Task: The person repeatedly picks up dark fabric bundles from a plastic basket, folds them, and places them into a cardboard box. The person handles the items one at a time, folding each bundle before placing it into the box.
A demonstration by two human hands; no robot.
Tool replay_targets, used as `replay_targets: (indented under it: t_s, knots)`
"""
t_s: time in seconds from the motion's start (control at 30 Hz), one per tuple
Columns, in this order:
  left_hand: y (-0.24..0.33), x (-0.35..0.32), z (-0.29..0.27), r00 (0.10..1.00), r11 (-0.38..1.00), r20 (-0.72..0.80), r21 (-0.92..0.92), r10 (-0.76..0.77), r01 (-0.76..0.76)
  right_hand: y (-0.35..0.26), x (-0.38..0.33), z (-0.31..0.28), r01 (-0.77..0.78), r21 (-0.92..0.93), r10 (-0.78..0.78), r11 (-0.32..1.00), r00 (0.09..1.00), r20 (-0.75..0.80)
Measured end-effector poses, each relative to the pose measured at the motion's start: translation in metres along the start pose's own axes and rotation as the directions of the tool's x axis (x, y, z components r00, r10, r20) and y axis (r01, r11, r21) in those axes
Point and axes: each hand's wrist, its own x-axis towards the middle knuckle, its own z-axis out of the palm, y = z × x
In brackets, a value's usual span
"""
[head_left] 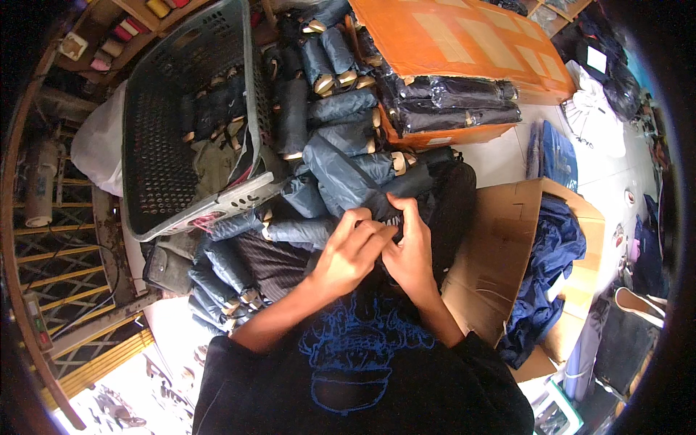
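Two bare hands, the left hand (351,252) and the right hand (411,250), meet right of the grey basket (154,138), fingertips clamped on the near end of a blue-grey rolled bundle (339,175) slanting toward that basket, beside which similar bundles (293,116) lie heaped.

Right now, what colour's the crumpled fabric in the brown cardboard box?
Crumpled fabric: deep blue, clearest in the head view.
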Motion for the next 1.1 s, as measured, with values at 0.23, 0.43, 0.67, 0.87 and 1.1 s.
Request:
replay_targets:
  t_s: [0.23, 0.43, 0.67, 0.87, 1.1]
  knots:
    - [-0.017, -0.007, 0.01, 0.714, 0.717, -0.321, -0.602, -0.621, 0.353, 0.009, 0.002, -0.011, 0.038, 0.239, -0.049, 0.97, 0.998, 0.038]
    - [-0.021, -0.021, 0.022, 0.496, -0.174, 0.263, -0.96, -0.827, 0.219, 0.005, 0.005, 0.0, -0.014, 0.461, -0.039, 0.887, 0.994, 0.105]
    - [-0.006, -0.001, 0.005, 0.443, -0.119, 0.331, -0.89, -0.833, 0.44, 0.011, 0.001, 0.009, -0.237, 0.419, 0.183, 0.877, 0.969, 0.164]
    - [-0.012, -0.005, 0.0, 0.434, -0.229, 0.4, -0.89, -0.807, 0.394, 0.002, 0.006, 0.004, 0.049, 0.21, -0.071, 0.976, 0.992, 0.101]
    - [-0.013, -0.008, 0.008, 0.539, -0.13, 0.3, -0.935, -0.787, 0.33, -0.01, 0.008, -0.001, 0.047, 0.125, -0.065, 0.991, 0.988, 0.14]
